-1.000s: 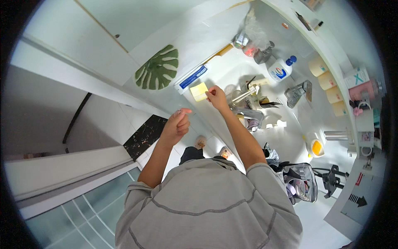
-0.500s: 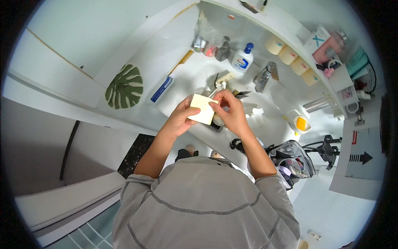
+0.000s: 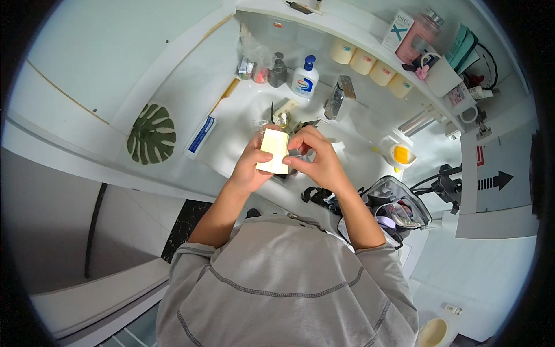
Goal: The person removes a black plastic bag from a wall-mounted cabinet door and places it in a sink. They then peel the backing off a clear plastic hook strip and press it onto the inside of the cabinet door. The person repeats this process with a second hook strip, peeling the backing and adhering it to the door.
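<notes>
A pale yellow square sheet (image 3: 273,147), like a sticky note, is held up in front of me over the near edge of the white sink counter. My left hand (image 3: 248,166) grips its left side, thumb lying across the front and fingers behind. At the right edge, my right hand (image 3: 318,161) is closed in a pinch, its thumb on the lower right of the sheet; its other fingers curl and are partly hidden. The sheet looks bent along its right side. Small items behind my hands are mostly covered.
A white pump bottle with a blue top (image 3: 304,78) and a grey pump bottle (image 3: 278,70) stand at the back. A metal faucet (image 3: 339,97) rises right of them. An open grey bag (image 3: 399,202) sits right; a blue-and-white box (image 3: 200,137) lies left.
The sheet has turned more upright and looks narrower, bent at its right side. My right hand has moved down along its edge. The view has shifted, so the surroundings sit further left.
</notes>
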The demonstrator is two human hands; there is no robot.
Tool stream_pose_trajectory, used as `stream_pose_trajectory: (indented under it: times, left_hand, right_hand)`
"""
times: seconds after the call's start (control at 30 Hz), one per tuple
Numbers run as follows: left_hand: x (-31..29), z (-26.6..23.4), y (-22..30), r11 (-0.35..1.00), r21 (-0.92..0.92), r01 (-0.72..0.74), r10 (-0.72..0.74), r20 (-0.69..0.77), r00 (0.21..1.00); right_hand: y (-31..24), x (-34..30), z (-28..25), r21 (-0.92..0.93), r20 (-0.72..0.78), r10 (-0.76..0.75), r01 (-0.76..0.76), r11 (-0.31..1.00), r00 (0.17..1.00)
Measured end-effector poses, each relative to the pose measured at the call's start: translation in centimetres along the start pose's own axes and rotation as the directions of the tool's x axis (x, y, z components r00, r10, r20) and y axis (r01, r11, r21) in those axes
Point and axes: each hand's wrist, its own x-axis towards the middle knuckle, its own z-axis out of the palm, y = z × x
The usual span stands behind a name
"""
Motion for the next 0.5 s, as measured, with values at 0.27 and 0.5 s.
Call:
stream_pose_trajectory:
  times: [0.27, 0.5]
  left_hand:
    - [-1.0, -0.1, -0.3, 0.999, 0.044, -0.021, 0.022, -0.025, 0.999]
    - [-4.0, -3.4, 1.1, 0.992, 0.122, 0.004, 0.018, -0.181, 0.983]
  right_hand:
    - [0.5, -0.4, 1.6, 0.244, -0.032, 0.051, -0.041, 0.969, 0.998]
    - [3.2, 0.3, 3.9, 0.298, 0.079, 0.213, -0.226, 0.927, 0.974]
